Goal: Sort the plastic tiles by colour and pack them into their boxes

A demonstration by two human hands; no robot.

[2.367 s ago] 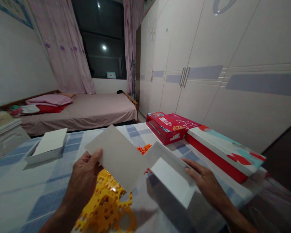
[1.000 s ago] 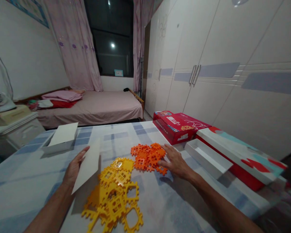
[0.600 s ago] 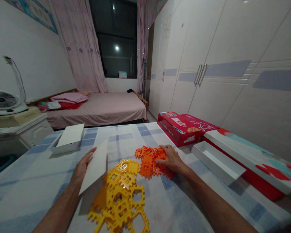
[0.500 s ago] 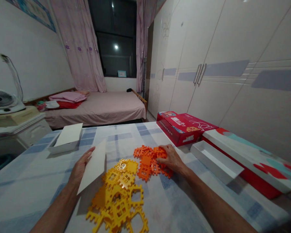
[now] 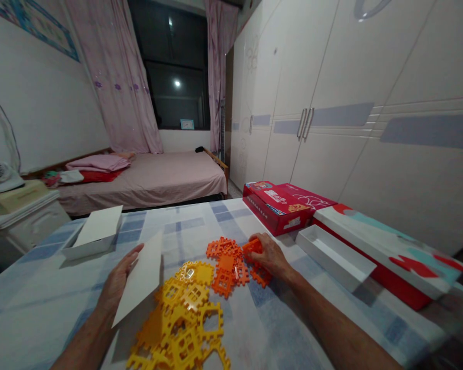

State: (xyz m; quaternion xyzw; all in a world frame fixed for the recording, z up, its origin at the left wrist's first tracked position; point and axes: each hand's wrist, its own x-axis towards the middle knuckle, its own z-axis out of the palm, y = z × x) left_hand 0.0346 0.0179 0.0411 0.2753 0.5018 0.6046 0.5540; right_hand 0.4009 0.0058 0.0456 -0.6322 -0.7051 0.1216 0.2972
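My left hand point(image 5: 119, 275) grips a white cardboard piece point(image 5: 142, 280), which stands tilted on its edge; the fingers behind it are partly hidden. Just right of that card, a heap of yellow interlocking plastic tiles point(image 5: 187, 308) spreads over the table, some with square cut-outs. Beyond them is a smaller pile of orange interlocking tiles point(image 5: 226, 264). At the right side of this pile, my right hand point(image 5: 270, 255) is closed on an orange tile point(image 5: 252, 247), lifted slightly and held between thumb and fingers. More orange tiles lie under that hand.
A blue-and-white checked cloth covers the table point(image 5: 193, 221). An open white box point(image 5: 94, 234) with a raised flap stands at the left. To the right are a red box point(image 5: 280, 205), a shallow white tray point(image 5: 335, 257) and a long patterned box point(image 5: 386, 246).
My right hand has closed on an orange tile and drawn it up slightly from the pile. My left hand still holds the white card. The camera view has shifted a little.
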